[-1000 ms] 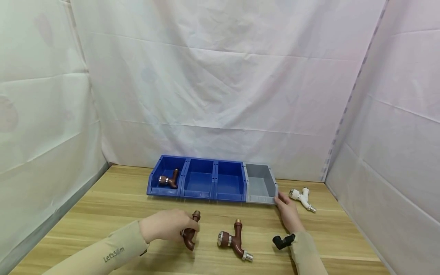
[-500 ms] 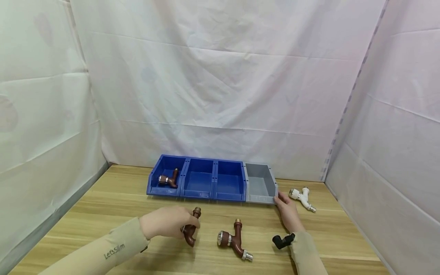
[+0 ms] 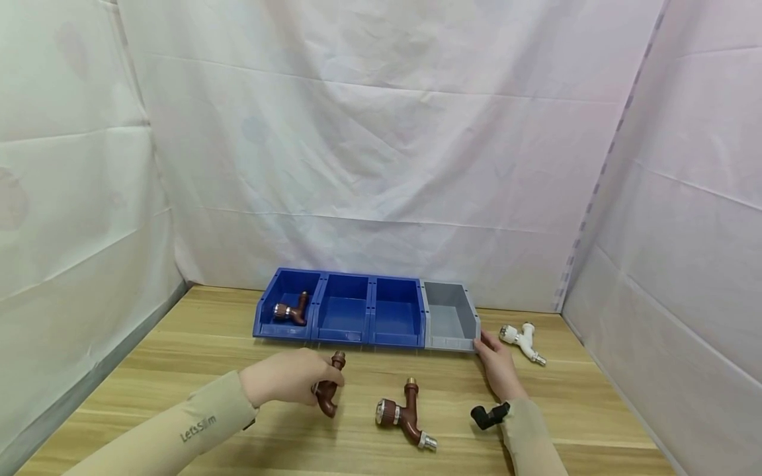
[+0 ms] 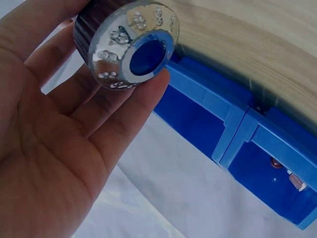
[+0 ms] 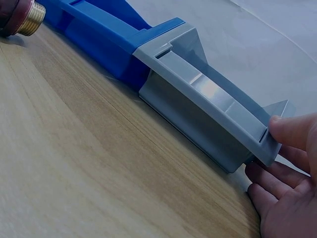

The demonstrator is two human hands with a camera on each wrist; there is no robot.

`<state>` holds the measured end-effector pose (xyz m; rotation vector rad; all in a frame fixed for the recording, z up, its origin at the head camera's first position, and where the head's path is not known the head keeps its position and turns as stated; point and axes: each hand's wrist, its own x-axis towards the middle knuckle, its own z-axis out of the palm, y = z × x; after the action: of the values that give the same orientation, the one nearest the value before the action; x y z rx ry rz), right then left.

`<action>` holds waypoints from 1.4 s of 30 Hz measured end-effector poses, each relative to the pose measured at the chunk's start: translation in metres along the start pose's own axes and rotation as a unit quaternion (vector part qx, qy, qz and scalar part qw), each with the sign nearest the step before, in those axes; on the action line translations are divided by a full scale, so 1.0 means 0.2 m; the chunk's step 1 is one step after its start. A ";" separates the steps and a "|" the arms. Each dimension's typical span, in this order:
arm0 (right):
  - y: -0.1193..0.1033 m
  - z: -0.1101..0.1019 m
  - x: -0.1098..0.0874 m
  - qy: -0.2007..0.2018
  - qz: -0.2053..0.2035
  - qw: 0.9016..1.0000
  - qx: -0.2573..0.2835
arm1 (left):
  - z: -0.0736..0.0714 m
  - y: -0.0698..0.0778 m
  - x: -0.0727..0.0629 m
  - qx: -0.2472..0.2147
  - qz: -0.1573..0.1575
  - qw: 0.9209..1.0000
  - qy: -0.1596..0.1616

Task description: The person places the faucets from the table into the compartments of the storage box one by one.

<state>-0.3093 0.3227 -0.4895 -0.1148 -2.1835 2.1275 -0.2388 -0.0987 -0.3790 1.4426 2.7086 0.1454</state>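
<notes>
A brown faucet [image 3: 325,398] with a threaded end is in my left hand [image 3: 290,377], above the table short of the blue bins. Its ribbed knob [image 4: 133,47], with a silver cap and blue centre, shows between thumb and fingers in the left wrist view. My right hand [image 3: 499,365] grips the front right corner of the grey bin [image 3: 451,344]; its thumb [image 5: 287,130] lies on the rim and the other fingers are below and beside it. Another brown faucet [image 3: 409,415] lies on the table between the hands.
Three joined blue bins [image 3: 344,336] stand left of the grey one, the leftmost with a brown faucet [image 3: 293,312] inside. A white faucet [image 3: 523,344] lies right of my right hand. A black elbow-shaped piece [image 3: 490,416] is at the right wrist. White curtains [image 3: 381,145] surround the table.
My left hand has moved the brown faucet slightly up and forward toward the bins. The right hand keeps its grip on the grey bin's corner.
</notes>
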 end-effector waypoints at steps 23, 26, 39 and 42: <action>-0.02 0.00 0.00 0.006 0.002 1.000 -0.002 | -0.05 -0.05 0.02 0.015 0.007 1.000 0.018; -0.02 0.00 0.00 0.005 0.005 1.000 -0.005 | -0.04 -0.05 0.03 0.014 0.007 1.000 0.014; 0.01 -0.01 0.01 0.006 0.009 1.000 -0.013 | -0.06 -0.05 0.03 0.012 0.009 1.000 0.021; 0.01 -0.01 0.01 0.008 0.008 1.000 -0.015 | -0.07 -0.04 0.04 0.011 0.008 1.000 0.020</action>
<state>-0.3104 0.3240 -0.4910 -0.1507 -2.2128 2.0947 -0.2519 -0.0977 -0.3668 1.4834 2.7397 0.1489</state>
